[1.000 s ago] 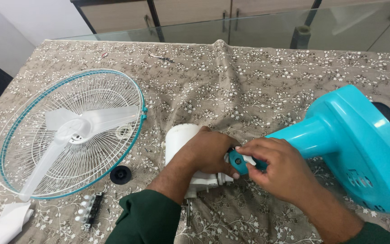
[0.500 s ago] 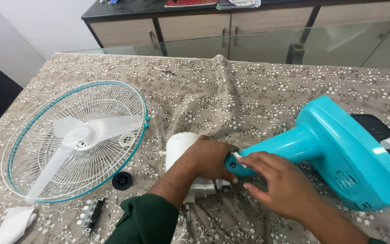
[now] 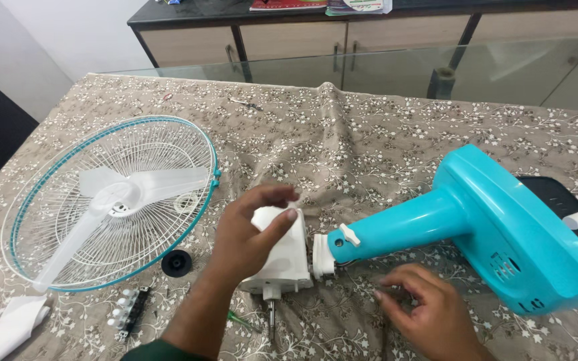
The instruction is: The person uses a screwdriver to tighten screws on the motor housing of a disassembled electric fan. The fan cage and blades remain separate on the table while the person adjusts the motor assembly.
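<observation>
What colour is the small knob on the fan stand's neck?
White, on the turquoise plastic fan stand's neck: the small knob shows clearly in the head view.

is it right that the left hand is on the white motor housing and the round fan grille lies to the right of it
Not quite. In the head view the left hand does rest on the white motor housing, but the round fan grille lies to its left.

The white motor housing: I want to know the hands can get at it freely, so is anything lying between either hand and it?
Nothing visible does. The left hand already lies over the white motor housing. Between the right hand and the housing there is only bare patterned tablecloth, just below the teal fan stand.
</observation>
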